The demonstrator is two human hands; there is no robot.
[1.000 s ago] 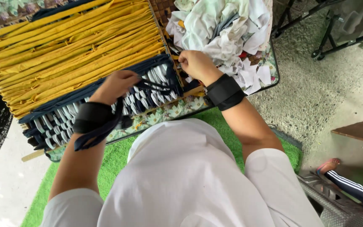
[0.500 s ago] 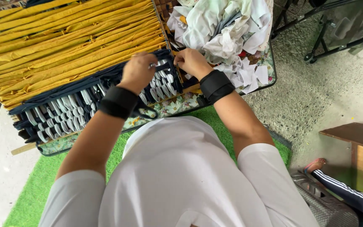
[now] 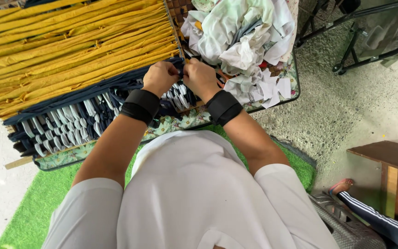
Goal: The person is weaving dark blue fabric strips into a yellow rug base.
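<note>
Both hands [image 3: 180,78] (fists) on navy strip [image 3: 178,69]

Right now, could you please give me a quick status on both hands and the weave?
Left hand and right hand together, pinching dark navy fabric strip. Yellow fabric strips beyond. White rag pile at right, apart.

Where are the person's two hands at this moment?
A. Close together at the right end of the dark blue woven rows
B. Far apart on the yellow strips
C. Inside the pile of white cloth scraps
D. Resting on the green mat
A: the left hand and the right hand pinch side by side on the dark blue strips, below the yellow strips.
</note>
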